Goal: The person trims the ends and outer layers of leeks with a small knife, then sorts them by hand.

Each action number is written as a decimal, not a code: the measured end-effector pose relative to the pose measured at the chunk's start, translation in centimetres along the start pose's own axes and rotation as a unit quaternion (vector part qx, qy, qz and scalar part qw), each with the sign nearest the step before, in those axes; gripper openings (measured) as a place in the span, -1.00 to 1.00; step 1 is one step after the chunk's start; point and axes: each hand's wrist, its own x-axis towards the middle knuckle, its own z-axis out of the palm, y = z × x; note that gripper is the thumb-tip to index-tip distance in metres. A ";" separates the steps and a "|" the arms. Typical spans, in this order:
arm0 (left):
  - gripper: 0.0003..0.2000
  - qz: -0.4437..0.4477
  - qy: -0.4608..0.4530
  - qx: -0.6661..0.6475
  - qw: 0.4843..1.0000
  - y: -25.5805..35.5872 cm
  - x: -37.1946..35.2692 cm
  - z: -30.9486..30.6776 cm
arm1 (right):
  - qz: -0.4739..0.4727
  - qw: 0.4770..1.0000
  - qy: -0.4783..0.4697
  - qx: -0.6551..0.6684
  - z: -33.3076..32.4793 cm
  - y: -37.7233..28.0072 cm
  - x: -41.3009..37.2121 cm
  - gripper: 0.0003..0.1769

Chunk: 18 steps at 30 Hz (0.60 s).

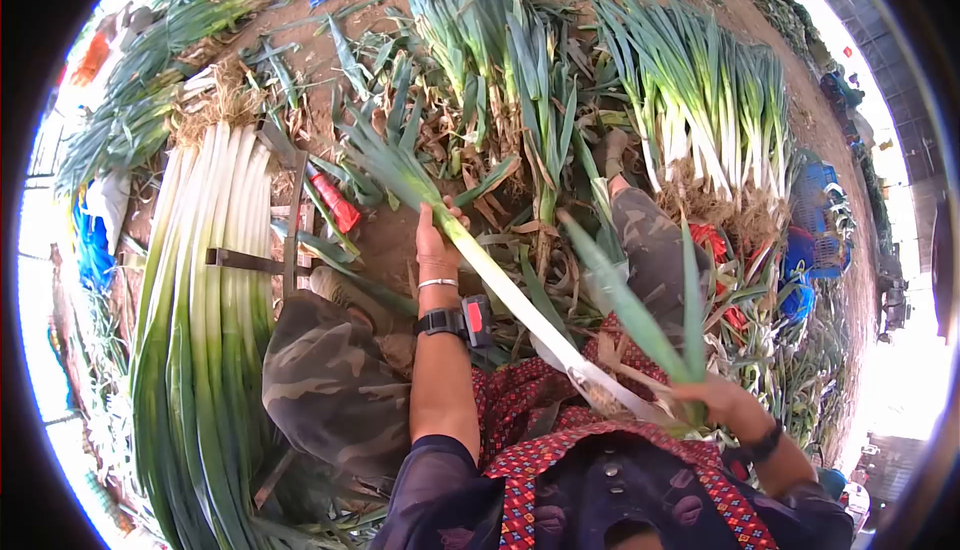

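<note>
My left hand [437, 250] is closed around the upper stalk of a long green onion [510, 300]. Its green leaves point up and away, while the white root end slants down toward my lap. In my closed right hand [720, 405] is a peeled outer leaf [630, 310], its green blades sticking up. A pale strip runs between this hand and the onion's root end. A red patterned apron [550, 450] covers my lap beneath them.
At left, a bundle of green onions [200, 250] lies on a metal-armed rack [250, 262], roots away from me. More onion piles [710, 100] lie ahead and right. Leaf scraps litter the soil. A red object [333, 202] and a blue basket [820, 215] are nearby.
</note>
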 end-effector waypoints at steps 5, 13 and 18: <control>-0.64 0.001 -0.118 0.017 0.993 1.0 -3.2 6.6 | -0.144 0.750 0.046 -0.644 4.5 -10.0 10.5 -0.30; -0.42 0.073 -0.154 0.124 0.978 2.9 -4.6 10.7 | -0.420 0.881 -0.034 -0.214 16.0 -22.0 19.0 -0.50; -0.50 0.049 -0.068 0.162 0.983 3.3 -3.7 8.2 | -0.358 0.891 0.014 -0.279 17.0 -22.2 20.3 -0.63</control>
